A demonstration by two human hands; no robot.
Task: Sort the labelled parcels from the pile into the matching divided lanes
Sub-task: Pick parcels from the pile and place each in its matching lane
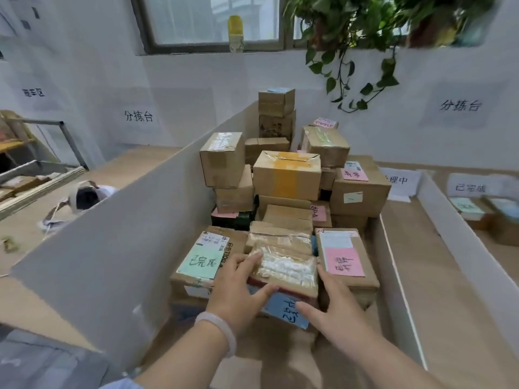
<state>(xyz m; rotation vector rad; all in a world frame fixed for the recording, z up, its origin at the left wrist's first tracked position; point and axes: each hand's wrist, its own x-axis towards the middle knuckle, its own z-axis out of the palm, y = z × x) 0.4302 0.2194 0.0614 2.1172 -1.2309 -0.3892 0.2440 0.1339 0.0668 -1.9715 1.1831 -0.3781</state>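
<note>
Cardboard parcels are standing stacked in the pile (283, 175), just right of the tall grey divider (112, 220). The step in hand appears to be pick-up of one parcel from the pile's near end.

The person is reaching with both hands for the tape-wrapped parcel (283, 265). It is lying on the lowest layer, right of the divider and nearest the person, with a blue label (283, 307) showing on its near face.

- The left hand (238, 290) is touching the parcel's divider-side edge, fingers straight and spread, thumb stretching along the lower near edge.
- The right hand (334, 307) is lying against the side facing away from the divider, fingers straight, thumb pointing toward the label.
- Neither hand is curling round the parcel, which is sitting between the two hands and touching both.

A green-labelled box (202, 262) is lying just beside it on the divider side, and a pink-labelled box (345, 262) on the opposite side.

The next move is calling for even inward pressure and a straight lift clear of both neighbours. The label then needs reading before the parcel is carried to a lane further right of the divider, past the white partition (463, 248). Which lane matches cannot be told.
</note>
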